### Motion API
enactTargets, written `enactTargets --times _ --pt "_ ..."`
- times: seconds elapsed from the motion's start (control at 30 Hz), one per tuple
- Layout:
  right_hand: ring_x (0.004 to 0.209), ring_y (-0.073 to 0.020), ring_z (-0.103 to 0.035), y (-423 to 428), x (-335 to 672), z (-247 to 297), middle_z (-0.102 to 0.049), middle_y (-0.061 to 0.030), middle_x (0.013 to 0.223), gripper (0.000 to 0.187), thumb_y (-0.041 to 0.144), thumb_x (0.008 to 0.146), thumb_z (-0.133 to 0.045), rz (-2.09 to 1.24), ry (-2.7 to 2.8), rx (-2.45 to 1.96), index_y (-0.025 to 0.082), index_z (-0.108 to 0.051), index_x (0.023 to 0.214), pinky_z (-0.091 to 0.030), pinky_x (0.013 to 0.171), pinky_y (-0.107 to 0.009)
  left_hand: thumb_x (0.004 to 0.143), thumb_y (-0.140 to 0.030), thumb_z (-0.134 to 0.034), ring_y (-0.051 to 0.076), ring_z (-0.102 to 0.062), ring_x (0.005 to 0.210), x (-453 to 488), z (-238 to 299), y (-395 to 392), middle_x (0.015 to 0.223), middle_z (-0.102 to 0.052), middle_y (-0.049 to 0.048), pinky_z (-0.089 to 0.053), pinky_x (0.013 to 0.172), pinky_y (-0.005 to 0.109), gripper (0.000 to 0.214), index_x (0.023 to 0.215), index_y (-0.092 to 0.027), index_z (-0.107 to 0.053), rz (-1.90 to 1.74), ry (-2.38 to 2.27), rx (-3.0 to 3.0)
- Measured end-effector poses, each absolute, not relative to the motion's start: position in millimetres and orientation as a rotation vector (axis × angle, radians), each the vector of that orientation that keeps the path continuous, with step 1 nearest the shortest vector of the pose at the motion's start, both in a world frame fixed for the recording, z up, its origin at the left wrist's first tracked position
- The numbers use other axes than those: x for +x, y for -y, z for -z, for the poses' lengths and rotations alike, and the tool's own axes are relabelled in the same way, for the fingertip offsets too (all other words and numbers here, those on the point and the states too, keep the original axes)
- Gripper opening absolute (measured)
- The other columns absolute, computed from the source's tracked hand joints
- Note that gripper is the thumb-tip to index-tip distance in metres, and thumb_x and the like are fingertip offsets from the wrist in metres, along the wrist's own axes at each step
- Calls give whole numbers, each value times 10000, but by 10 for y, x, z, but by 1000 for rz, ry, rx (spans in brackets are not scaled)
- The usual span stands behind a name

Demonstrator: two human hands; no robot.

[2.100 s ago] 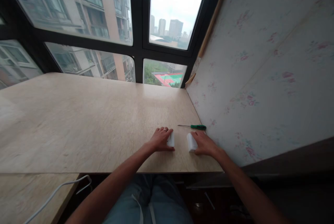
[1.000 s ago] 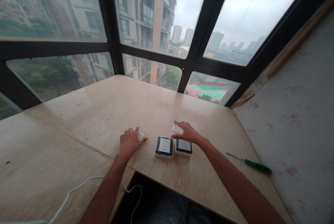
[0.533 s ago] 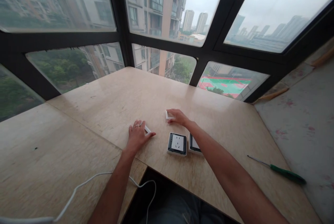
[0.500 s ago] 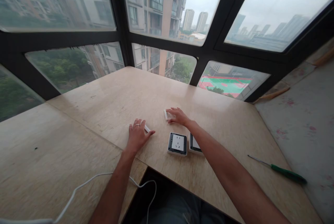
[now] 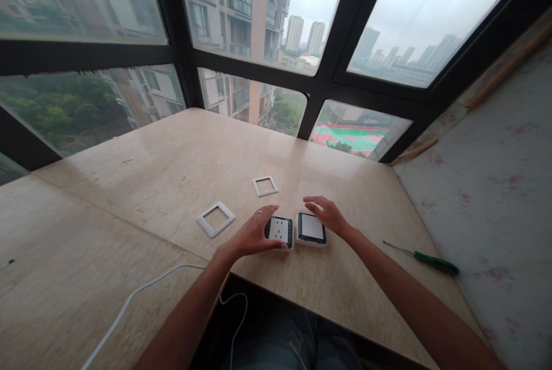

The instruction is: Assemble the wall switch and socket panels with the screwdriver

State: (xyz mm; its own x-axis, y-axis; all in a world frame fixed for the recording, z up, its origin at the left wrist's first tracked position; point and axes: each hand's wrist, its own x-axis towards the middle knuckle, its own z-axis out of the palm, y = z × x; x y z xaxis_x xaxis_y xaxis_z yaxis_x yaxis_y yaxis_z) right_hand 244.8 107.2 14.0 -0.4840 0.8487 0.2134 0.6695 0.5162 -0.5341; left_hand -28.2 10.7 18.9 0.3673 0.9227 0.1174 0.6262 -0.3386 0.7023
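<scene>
A wall socket in a dark mount on a white box lies on the tabletop. My left hand curves around its left side, thumb over the near edge and fingers stretched past the far edge. The fingers stand apart and I see no lift of the box. Beside it sits a similar box with a plain white switch plate. My right hand hovers at that box's far right corner, open, fingers apart. Two white square cover frames lie flat: a near frame to the left and a farther frame behind the socket.
A green-handled screwdriver rests at the right, by the floral wall. A white cable runs across the stone tabletop at left and hangs over the near edge. Dark window frames bound the far side.
Both hands have let go of the white cover frames, which now lie on the tabletop. My left hand has moved right to the socket, my right hand to the switch box. The view has turned right.
</scene>
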Motion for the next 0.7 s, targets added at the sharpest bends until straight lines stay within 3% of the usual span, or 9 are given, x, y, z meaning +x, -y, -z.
enactTargets --times 0.1,0.23,0.4,0.53,0.7 --pt "1212 -251 -608 -763 2482 -88 -686 -111 1264 410 470 969 -489 -580 2323 -1202 225 -645 1258 -464 1051 -446 677 -528 -828 327 -317 1466 -169 -78 -109 1546 -391 186 -281 1209 488 1018 1495 -168 -341 -598 -1319 2127" --pt "1347 -300 -484 -530 2459 8 -548 -160 1430 699 490 842 -684 -571 2357 -1167 212 -458 1442 -373 1128 -515 702 -533 -807 357 -316 1462 -136 -13 -120 1541 -399 194 -280 1192 542 981 1493 -185 -343 -561 -1375 2167" --pt "1428 -338 -375 -466 2508 49 -438 -201 1517 883 450 820 -714 -525 2492 -1111 193 -273 1541 -292 1164 -574 729 -532 -782 371 -308 1465 -108 -56 -117 1528 -421 189 -286 1182 548 941 1488 -195 -339 -513 -1436 2220" --pt "1449 -344 -335 -407 2529 39 -404 -191 1541 855 362 837 -692 -448 2562 -1088 193 -249 1550 -240 1182 -598 735 -519 -777 365 -296 1473 -128 -81 -119 1530 -419 188 -286 1186 528 932 1485 -196 -329 -504 -1448 2245" --pt "1419 -345 -371 -341 2464 -20 -445 -194 1505 810 243 816 -675 -447 2556 -1124 171 -292 1526 -247 1177 -587 637 -479 -844 356 -279 1480 -249 -90 -136 1552 -365 225 -278 1196 487 1075 1493 -145 -288 -476 -1421 2236"
